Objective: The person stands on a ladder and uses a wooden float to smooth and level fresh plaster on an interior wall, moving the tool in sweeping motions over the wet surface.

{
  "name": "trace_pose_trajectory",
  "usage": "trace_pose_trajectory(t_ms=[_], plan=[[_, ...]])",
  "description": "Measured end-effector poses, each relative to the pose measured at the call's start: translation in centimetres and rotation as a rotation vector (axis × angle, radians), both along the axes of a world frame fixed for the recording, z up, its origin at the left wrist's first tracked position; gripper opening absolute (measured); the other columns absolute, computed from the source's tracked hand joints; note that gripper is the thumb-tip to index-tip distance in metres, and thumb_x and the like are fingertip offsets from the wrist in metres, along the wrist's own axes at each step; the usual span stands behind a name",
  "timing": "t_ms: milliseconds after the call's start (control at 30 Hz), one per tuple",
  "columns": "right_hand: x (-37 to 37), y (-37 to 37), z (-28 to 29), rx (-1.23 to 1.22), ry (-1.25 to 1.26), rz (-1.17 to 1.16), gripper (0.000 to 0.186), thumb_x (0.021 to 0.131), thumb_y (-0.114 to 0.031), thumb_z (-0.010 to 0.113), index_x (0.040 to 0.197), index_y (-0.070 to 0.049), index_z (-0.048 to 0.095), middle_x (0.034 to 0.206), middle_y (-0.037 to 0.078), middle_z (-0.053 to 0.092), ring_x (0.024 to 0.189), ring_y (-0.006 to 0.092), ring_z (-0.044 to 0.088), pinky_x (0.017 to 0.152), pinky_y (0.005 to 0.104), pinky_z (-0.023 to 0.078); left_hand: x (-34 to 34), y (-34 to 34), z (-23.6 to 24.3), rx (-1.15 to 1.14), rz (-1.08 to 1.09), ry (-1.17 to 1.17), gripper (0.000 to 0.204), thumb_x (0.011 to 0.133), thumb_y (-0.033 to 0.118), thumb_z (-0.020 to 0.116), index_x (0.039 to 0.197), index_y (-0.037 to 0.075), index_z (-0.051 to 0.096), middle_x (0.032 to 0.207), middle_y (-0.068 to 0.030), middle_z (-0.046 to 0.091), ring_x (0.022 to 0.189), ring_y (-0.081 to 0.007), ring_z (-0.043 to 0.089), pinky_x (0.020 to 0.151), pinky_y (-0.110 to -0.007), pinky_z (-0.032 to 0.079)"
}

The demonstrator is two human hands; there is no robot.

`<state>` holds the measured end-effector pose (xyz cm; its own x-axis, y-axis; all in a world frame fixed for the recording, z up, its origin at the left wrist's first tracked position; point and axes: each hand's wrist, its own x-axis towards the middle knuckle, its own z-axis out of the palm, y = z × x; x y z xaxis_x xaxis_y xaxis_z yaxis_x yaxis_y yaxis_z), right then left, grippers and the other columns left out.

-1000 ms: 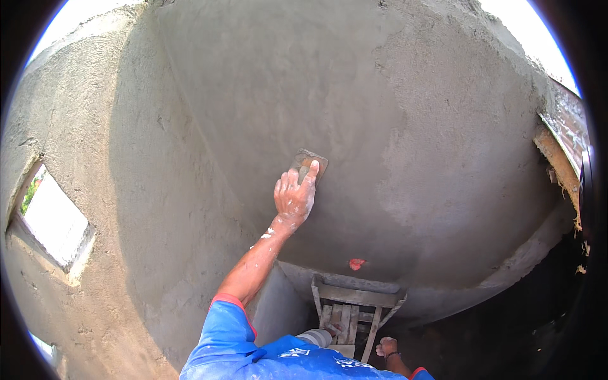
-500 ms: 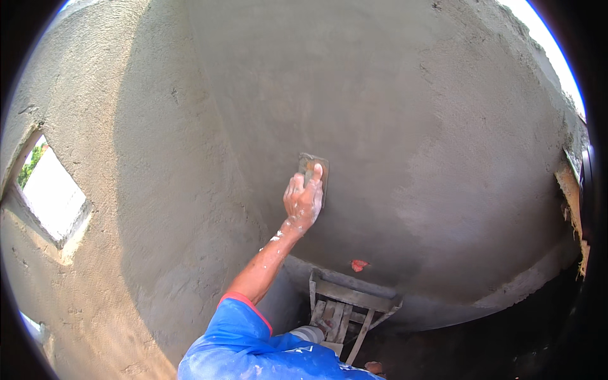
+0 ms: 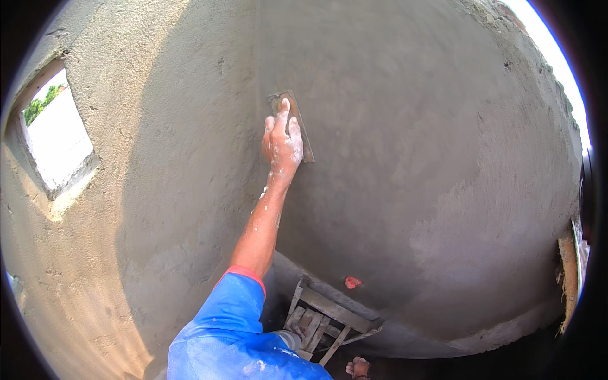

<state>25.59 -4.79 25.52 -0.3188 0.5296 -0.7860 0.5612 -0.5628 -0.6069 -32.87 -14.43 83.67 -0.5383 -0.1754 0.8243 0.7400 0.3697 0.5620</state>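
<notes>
My left hand point(image 3: 282, 142) is closed around the handle of a plastering trowel point(image 3: 308, 151), whose flat rectangular blade lies against the grey plastered wall point(image 3: 373, 139). One finger stretches up along the handle. White smears cover the hand and wrist. The trowel is close to the inner corner where this wall meets the left wall point(image 3: 190, 139). My right hand point(image 3: 358, 367) hangs low at the bottom edge, away from the wall, small in the view. Its fingers look curled in, with nothing showing in them.
A wooden slatted frame point(image 3: 335, 313) stands below at the wall's foot, beside a pale rounded thing point(image 3: 289, 339). A red patch point(image 3: 353, 282) marks the lower wall. A window opening point(image 3: 60, 139) pierces the left wall. A rough broken board point(image 3: 569, 275) sits at the right edge.
My left hand has carried the trowel up and leftward along the wall, closer to the corner. The view has shifted, and my right hand now shows more clearly at the bottom.
</notes>
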Motion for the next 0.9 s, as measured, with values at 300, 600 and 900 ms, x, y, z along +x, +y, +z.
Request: trace_pose_trajectory(t_ms=[300,600,900], plan=[[-2.1,0.0,-3.2,-0.148,0.030,0.072,0.019,0.088,-0.030,0.059,0.091,-0.012,0.063,0.075,0.013,0.066,0.056,0.0264,0.062,0.052,0.0440,0.054,1.5,1.8,7.5,-0.297,0.044,0.477,0.056,0.084,0.016,0.075,0.136,0.029,0.059,0.092,-0.0094,0.055,0.082,-0.0298,0.062,0.068,-0.043,0.054],[-0.6,-1.3,-7.2,-0.429,0.307,0.011,0.020,0.092,-0.029,0.057,0.095,-0.010,0.063,0.076,0.013,0.067,0.053,0.0253,0.060,0.050,0.0419,0.054,-5.9,-4.4,24.0,-0.314,0.229,0.239,0.050,0.095,0.025,0.054,0.139,0.003,0.052,0.115,-0.0263,0.066,0.110,-0.0396,0.063,0.096,-0.048,0.049],[-1.7,-0.7,-6.7,-0.315,0.136,0.057,0.017,0.094,-0.024,0.055,0.096,-0.010,0.063,0.076,0.014,0.067,0.051,0.0250,0.060,0.048,0.0416,0.055,-3.1,-4.0,0.6,-0.288,0.058,-0.048,0.055,0.093,0.017,0.060,0.145,0.007,0.048,0.105,-0.0190,0.062,0.094,-0.0388,0.064,0.082,-0.046,0.052]])
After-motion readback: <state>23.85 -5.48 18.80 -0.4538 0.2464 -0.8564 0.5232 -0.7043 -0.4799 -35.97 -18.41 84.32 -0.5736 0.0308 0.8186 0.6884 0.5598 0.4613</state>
